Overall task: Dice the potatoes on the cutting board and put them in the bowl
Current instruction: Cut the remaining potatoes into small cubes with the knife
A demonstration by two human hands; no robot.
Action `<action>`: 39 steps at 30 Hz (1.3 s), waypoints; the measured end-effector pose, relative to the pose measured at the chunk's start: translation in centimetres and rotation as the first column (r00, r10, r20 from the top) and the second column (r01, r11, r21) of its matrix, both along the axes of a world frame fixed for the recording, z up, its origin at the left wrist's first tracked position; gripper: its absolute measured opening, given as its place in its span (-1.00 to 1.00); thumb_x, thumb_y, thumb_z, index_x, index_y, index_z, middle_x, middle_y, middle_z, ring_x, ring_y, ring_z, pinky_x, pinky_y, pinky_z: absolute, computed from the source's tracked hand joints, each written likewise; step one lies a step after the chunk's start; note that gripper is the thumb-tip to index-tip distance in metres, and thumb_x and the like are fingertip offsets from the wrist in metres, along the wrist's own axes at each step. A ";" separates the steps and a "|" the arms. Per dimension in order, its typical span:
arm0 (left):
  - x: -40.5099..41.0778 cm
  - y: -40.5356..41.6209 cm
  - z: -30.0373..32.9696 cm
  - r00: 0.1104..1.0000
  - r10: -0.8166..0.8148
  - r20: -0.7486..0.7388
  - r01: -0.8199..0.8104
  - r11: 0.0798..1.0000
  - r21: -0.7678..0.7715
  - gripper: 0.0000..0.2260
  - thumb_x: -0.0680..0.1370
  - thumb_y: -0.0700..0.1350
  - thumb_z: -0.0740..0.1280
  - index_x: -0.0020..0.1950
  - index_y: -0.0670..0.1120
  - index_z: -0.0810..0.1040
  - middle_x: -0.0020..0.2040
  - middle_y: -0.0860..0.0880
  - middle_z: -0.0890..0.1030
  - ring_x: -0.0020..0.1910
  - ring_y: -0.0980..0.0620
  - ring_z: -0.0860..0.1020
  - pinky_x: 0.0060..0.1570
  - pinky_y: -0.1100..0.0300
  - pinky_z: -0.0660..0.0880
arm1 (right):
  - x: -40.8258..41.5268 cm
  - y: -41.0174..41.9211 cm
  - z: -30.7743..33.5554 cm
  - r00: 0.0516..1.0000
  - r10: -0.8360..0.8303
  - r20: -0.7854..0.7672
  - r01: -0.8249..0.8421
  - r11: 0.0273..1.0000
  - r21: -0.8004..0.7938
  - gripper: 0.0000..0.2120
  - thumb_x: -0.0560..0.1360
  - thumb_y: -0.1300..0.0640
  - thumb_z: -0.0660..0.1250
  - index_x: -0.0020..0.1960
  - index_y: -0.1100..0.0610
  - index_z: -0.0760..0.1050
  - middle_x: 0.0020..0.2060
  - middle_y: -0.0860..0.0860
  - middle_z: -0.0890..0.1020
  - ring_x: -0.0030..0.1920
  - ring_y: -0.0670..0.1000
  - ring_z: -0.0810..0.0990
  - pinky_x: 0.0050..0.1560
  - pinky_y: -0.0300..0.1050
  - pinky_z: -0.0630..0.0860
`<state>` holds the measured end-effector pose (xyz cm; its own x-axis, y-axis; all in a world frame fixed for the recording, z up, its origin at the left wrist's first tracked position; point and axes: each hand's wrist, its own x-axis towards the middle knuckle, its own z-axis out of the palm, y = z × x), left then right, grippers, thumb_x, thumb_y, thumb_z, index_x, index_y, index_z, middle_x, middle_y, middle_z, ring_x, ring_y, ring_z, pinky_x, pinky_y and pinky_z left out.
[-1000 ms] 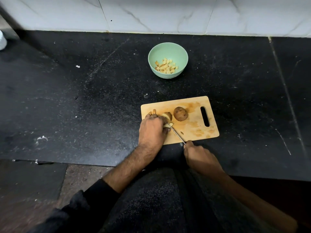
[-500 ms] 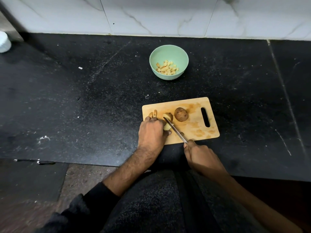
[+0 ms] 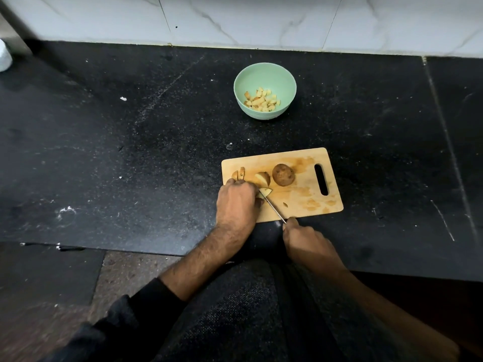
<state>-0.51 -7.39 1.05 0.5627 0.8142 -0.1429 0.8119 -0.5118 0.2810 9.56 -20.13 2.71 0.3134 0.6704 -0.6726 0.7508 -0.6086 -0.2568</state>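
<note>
Black stone counter (image 3: 130, 158) carries a light wooden cutting board (image 3: 308, 205), where the left hand (image 3: 236, 202) grips and mostly hides a cut potato piece (image 3: 265, 191) while the right hand (image 3: 305, 242), fist concealing the handle, holds a thin steel knife (image 3: 273, 209) angled up-left into it

Left hand (image 3: 236, 202) knuckles up, fingers curled downward and pressing on a potato piece (image 3: 264, 191), forearm bare with a dark sleeve pushed up near the elbow. Right hand (image 3: 304, 237) closed in a fist around the knife (image 3: 273, 208) handle, thumb side forward, bare forearm angling back toward the lower right.
</note>
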 end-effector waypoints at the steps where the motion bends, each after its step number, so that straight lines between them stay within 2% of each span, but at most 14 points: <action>1: -0.1 0.0 -0.2 1.000 0.005 0.010 -0.005 1.000 -0.005 -0.82 0.55 -0.01 0.42 0.06 -0.07 0.67 -0.01 -0.11 0.67 0.10 -0.12 0.55 0.17 0.05 0.44 | -0.1 0.1 -0.1 1.000 0.004 0.000 -0.004 1.000 -0.020 -0.89 0.69 0.07 -0.04 0.05 0.05 0.22 0.08 0.16 0.60 0.11 0.19 0.59 -0.04 0.08 0.43; 4: -0.2 0.1 -0.6 0.999 0.026 0.043 -0.025 0.999 -0.033 -0.84 0.53 0.00 0.44 0.03 -0.06 0.67 -0.01 -0.09 0.68 0.11 -0.11 0.55 0.26 0.05 0.43 | -0.2 0.1 -0.4 1.000 0.011 -0.006 -0.012 0.999 -0.032 -0.88 0.69 0.05 -0.05 0.05 0.05 0.21 0.09 0.17 0.60 0.11 0.20 0.60 0.02 0.15 0.49; 10: -0.5 -0.1 -1.1 0.996 0.011 0.088 -0.010 1.000 -0.014 -0.84 0.53 0.00 0.44 0.01 -0.08 0.66 0.00 -0.07 0.65 0.09 -0.09 0.51 0.18 0.08 0.42 | -0.1 -0.1 -0.4 1.000 -0.003 0.013 0.003 1.000 -0.004 -0.86 0.69 0.05 -0.05 0.05 0.06 0.24 0.06 0.16 0.61 0.09 0.20 0.60 -0.04 0.10 0.44; 14: -0.5 -0.4 -1.1 0.996 -0.002 0.093 0.003 1.000 -0.003 -0.84 0.57 0.00 0.40 0.02 -0.08 0.64 0.05 -0.08 0.62 0.14 -0.09 0.50 0.24 0.08 0.39 | 0.0 -0.9 -0.1 1.000 -0.001 -0.002 0.001 0.997 -0.081 -0.93 0.68 0.10 -0.01 0.05 0.04 0.22 0.07 0.12 0.58 0.10 0.15 0.58 -0.03 0.06 0.42; 19: -0.8 -0.3 -1.3 0.996 -0.014 0.094 0.014 1.000 -0.003 -0.79 0.58 0.03 0.38 0.07 -0.09 0.64 0.09 -0.07 0.61 0.17 -0.08 0.47 0.23 0.07 0.42 | 0.2 -1.1 0.0 0.999 -0.033 -0.022 0.031 0.996 -0.085 -0.90 0.68 0.07 -0.02 0.04 0.04 0.24 -0.06 0.05 0.51 0.08 0.14 0.56 -0.03 0.06 0.42; 22: -1.1 -0.2 -1.0 0.991 -0.048 0.128 0.051 0.998 -0.020 -0.73 0.57 0.06 0.40 0.14 -0.09 0.64 0.10 -0.06 0.59 0.15 -0.05 0.44 0.15 0.07 0.46 | 0.3 -1.6 0.2 0.996 -0.078 -0.041 0.077 0.997 -0.021 -0.78 0.70 -0.04 -0.09 0.00 0.03 0.23 -0.07 0.09 0.55 0.04 0.19 0.56 -0.04 0.04 0.38; 26: -1.9 0.0 -1.0 0.979 -0.016 0.203 0.031 0.997 -0.072 -0.64 0.51 0.08 0.46 0.20 -0.09 0.63 0.09 -0.03 0.57 0.16 -0.04 0.41 0.11 0.02 0.51 | 0.3 -1.4 0.4 0.998 -0.058 -0.018 0.059 0.990 0.126 -0.79 0.70 -0.07 -0.08 0.03 0.02 0.22 -0.06 0.15 0.60 0.01 0.26 0.59 -0.11 0.03 0.37; 29: -2.1 -0.2 -1.0 0.982 -0.011 0.188 0.019 0.999 -0.041 -0.67 0.50 0.06 0.48 0.16 -0.10 0.63 0.07 -0.02 0.53 0.13 -0.02 0.38 0.08 0.03 0.52 | 0.0 -0.9 0.0 0.999 -0.037 -0.018 0.039 0.990 0.136 -0.78 0.70 -0.07 -0.07 0.03 0.03 0.23 -0.11 0.12 0.58 -0.01 0.25 0.58 -0.11 0.04 0.38; 32: -2.1 -0.2 -0.9 0.982 -0.016 0.189 0.024 0.999 -0.037 -0.71 0.50 0.01 0.49 0.14 -0.12 0.64 0.09 -0.04 0.50 0.12 -0.03 0.35 0.10 0.04 0.50 | -0.2 -0.7 -0.3 0.999 -0.029 -0.014 0.030 0.994 0.103 -0.78 0.70 -0.06 -0.08 0.02 0.03 0.23 -0.18 0.05 0.46 0.01 0.21 0.57 -0.10 0.03 0.37; 36: -1.9 -0.2 -1.2 0.980 -0.006 0.199 0.015 0.999 -0.043 -0.75 0.50 -0.04 0.49 0.12 -0.13 0.66 0.10 -0.05 0.49 0.12 -0.02 0.34 0.09 0.08 0.50 | -0.2 -0.7 -0.2 0.999 -0.026 -0.022 0.028 0.998 0.061 -0.77 0.70 -0.05 -0.09 0.03 0.04 0.24 -0.16 0.06 0.48 0.03 0.20 0.57 -0.07 0.04 0.39; 39: -1.8 -0.2 -1.3 0.984 -0.011 0.179 0.017 0.999 -0.032 -0.76 0.52 -0.02 0.47 0.11 -0.13 0.66 0.09 -0.05 0.49 0.13 -0.04 0.35 0.08 0.09 0.50 | -0.2 -0.5 0.2 1.000 -0.016 -0.005 0.016 0.999 0.038 -0.79 0.71 -0.03 -0.09 0.03 0.04 0.23 -0.02 0.14 0.57 0.06 0.20 0.56 -0.05 0.03 0.37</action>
<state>-2.33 -7.59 -0.29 0.5930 0.8026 -0.0652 0.7397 -0.5109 0.4381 9.32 -20.62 2.91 0.3209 0.6904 -0.6484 0.7397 -0.6102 -0.2837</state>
